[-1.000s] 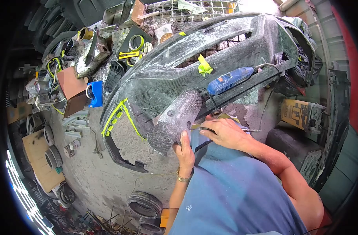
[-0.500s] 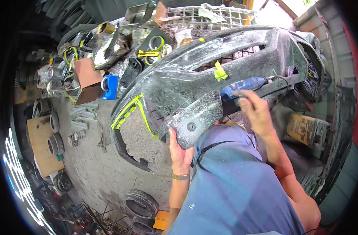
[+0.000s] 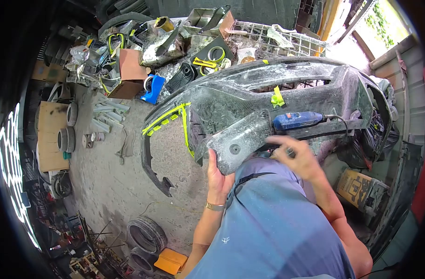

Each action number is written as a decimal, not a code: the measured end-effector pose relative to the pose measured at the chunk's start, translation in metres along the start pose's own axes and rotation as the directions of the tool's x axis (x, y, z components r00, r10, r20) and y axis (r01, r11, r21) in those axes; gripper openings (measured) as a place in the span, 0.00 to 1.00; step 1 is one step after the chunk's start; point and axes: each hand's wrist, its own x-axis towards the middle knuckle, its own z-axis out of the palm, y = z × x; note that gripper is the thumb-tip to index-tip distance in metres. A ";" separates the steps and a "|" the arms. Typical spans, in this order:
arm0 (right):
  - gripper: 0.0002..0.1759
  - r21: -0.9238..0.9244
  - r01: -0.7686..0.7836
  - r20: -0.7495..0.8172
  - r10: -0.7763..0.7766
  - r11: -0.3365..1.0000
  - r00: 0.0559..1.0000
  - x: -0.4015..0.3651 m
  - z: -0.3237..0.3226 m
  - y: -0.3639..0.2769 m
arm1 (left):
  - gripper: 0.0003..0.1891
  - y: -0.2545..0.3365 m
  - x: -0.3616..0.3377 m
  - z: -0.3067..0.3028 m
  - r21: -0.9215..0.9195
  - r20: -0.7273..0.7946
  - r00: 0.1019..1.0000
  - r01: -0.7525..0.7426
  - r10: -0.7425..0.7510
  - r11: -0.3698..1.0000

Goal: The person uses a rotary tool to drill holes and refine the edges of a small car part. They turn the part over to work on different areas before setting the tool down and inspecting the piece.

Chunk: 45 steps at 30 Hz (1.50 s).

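My left hand is closed on the lower left edge of a dusty grey plastic panel, its thumb laid on the face. The panel is tilted toward me and has a round recess near its middle. My right hand, slightly blurred, is just right of the panel with its index finger stretched toward the panel's edge. Its other fingers are curled around a small dark piece that I cannot make out. Beyond it, a blue corded rotary tool rests on a large dusty car bumper.
Yellow-green tape marks the bumper's left end; another scrap sticks farther right. A cluttered bench behind holds a blue tape dispenser, a yellow cutter and tape rolls. Tires lie on the floor at lower left.
My right hand has come down from beside the rotary tool to the panel's right edge. My left hand still holds the panel. The view has shifted, so the surroundings sit differently.
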 end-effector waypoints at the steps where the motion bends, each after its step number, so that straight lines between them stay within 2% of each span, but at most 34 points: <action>1: 0.22 0.014 -0.062 0.131 0.060 0.998 0.990 0.003 0.009 -0.006 | 0.27 -0.004 -0.001 0.001 -0.028 -0.023 1.000 0.005 -0.006 1.000; 2: 0.23 0.020 -0.127 0.259 0.117 0.992 0.959 0.005 0.016 -0.012 | 0.27 -0.007 -0.003 0.002 -0.057 -0.045 0.999 0.012 -0.015 0.998; 3: 0.23 0.018 -0.123 0.254 0.115 0.992 0.960 0.009 0.023 -0.012 | 0.27 -0.011 -0.004 0.004 -0.057 -0.039 0.999 0.013 -0.015 0.998; 5: 0.26 0.061 -0.062 0.306 0.040 0.996 0.951 0.015 0.037 -0.004 | 0.28 -0.015 -0.008 0.006 0.083 -0.063 0.993 -0.094 0.100 0.992; 9: 0.30 -0.031 0.014 0.321 -0.003 0.999 0.947 0.012 0.047 0.009 | 0.29 -0.018 -0.009 0.000 0.163 -0.064 0.993 -0.084 0.095 0.983; 11: 0.32 0.029 0.217 0.337 -0.214 0.976 0.917 0.016 0.040 0.023 | 0.29 -0.017 -0.009 -0.008 0.183 -0.055 0.994 -0.078 0.089 0.980; 14: 0.34 0.027 0.149 0.328 -0.150 0.988 0.933 0.013 0.030 0.021 | 0.29 -0.014 -0.015 0.003 0.109 -0.072 0.997 -0.032 0.040 0.994; 16: 0.31 0.026 0.170 0.317 -0.170 0.985 0.933 0.011 0.030 0.001 | 0.29 -0.015 -0.015 0.000 0.096 -0.049 0.998 -0.032 0.037 0.995; 18: 0.27 -0.086 0.045 0.364 -0.011 0.995 0.931 0.006 0.035 -0.005 | 0.29 -0.015 -0.017 -0.001 0.088 -0.026 0.999 -0.033 0.036 0.996; 20: 0.24 -0.060 0.109 0.345 -0.082 0.992 0.935 0.003 0.038 -0.002 | 0.28 -0.014 -0.019 0.002 0.101 -0.007 0.998 -0.060 0.061 0.993; 22: 0.22 -0.026 0.127 0.445 -0.102 0.992 0.890 0.004 0.029 -0.001 | 0.28 -0.013 -0.022 0.005 0.106 -0.029 0.997 -0.066 0.069 0.992; 23: 0.17 0.049 0.203 0.322 -0.208 0.978 0.924 0.003 0.033 0.010 | 0.27 -0.013 -0.024 0.006 0.112 -0.050 0.996 -0.063 0.069 0.992; 24: 0.17 0.050 0.205 0.334 -0.210 0.977 0.919 0.004 0.034 0.008 | 0.27 -0.014 -0.026 0.007 0.107 -0.057 0.995 -0.072 0.078 0.992; 26: 0.10 -0.107 0.145 0.069 -0.139 0.984 0.988 0.004 0.033 0.002 | 0.25 -0.016 -0.027 0.009 0.153 -0.149 0.982 -0.090 0.113 0.984; 27: 0.11 -0.168 0.058 0.092 -0.043 0.984 0.995 0.007 0.030 -0.010 | 0.25 -0.017 -0.029 0.008 0.148 -0.154 0.981 -0.095 0.117 0.985; 28: 0.11 -0.171 0.057 0.097 -0.040 0.984 0.994 0.012 0.033 -0.009 | 0.24 -0.019 -0.031 0.006 0.175 -0.146 0.980 -0.109 0.135 0.979; 30: 0.15 -0.337 0.168 0.104 -0.140 0.926 0.985 0.022 0.043 0.001 | 0.23 -0.022 -0.037 0.005 0.202 -0.136 0.980 -0.119 0.148 0.972; 31: 0.19 -0.321 0.206 0.111 -0.179 0.924 0.978 0.026 0.049 0.007 | 0.23 -0.022 -0.039 0.007 0.214 -0.148 0.979 -0.108 0.142 0.971; 33: 0.20 -0.366 0.208 0.139 -0.168 0.907 0.976 0.033 0.054 0.010 | 0.23 -0.023 -0.043 0.006 0.223 -0.163 0.978 -0.095 0.134 0.970; 34: 0.20 -0.409 0.215 0.169 -0.158 0.887 0.973 0.036 0.054 0.009 | 0.23 -0.023 -0.043 0.005 0.289 -0.170 0.976 -0.079 0.133 0.954; 36: 0.16 -0.411 0.194 0.201 -0.119 0.891 0.972 0.037 0.055 0.011 | 0.23 -0.020 -0.045 0.005 0.350 -0.182 0.974 -0.063 0.133 0.935; 38: 0.10 -0.175 0.214 -0.139 -0.240 0.961 0.961 0.036 0.062 0.030 | 0.23 -0.014 -0.043 0.011 0.234 -0.165 0.982 -0.056 0.096 0.971; 39: 0.09 -0.118 0.174 -0.197 -0.195 0.978 0.961 0.039 0.054 0.028 | 0.22 -0.014 -0.042 0.012 0.193 -0.174 0.980 -0.067 0.101 0.979; 40: 0.08 0.008 0.090 -0.235 -0.086 0.996 0.968 0.038 0.048 0.027 | 0.22 -0.012 -0.041 0.012 0.187 -0.181 0.977 -0.075 0.109 0.979; 42: 0.07 0.066 0.012 -0.235 0.004 0.998 0.972 0.036 0.029 0.033 | 0.22 -0.007 -0.039 0.013 0.023 -0.128 0.992 -0.004 0.007 1.000; 44: 0.08 0.250 -0.023 -0.267 0.092 0.968 0.959 0.034 0.010 0.038 | 0.21 -0.005 -0.038 0.010 -0.048 -0.123 0.992 0.021 -0.027 0.999; 45: 0.09 0.266 -0.013 -0.308 0.097 0.964 0.946 0.034 0.003 0.032 | 0.21 -0.005 -0.038 0.010 -0.072 -0.120 0.992 0.036 -0.044 0.997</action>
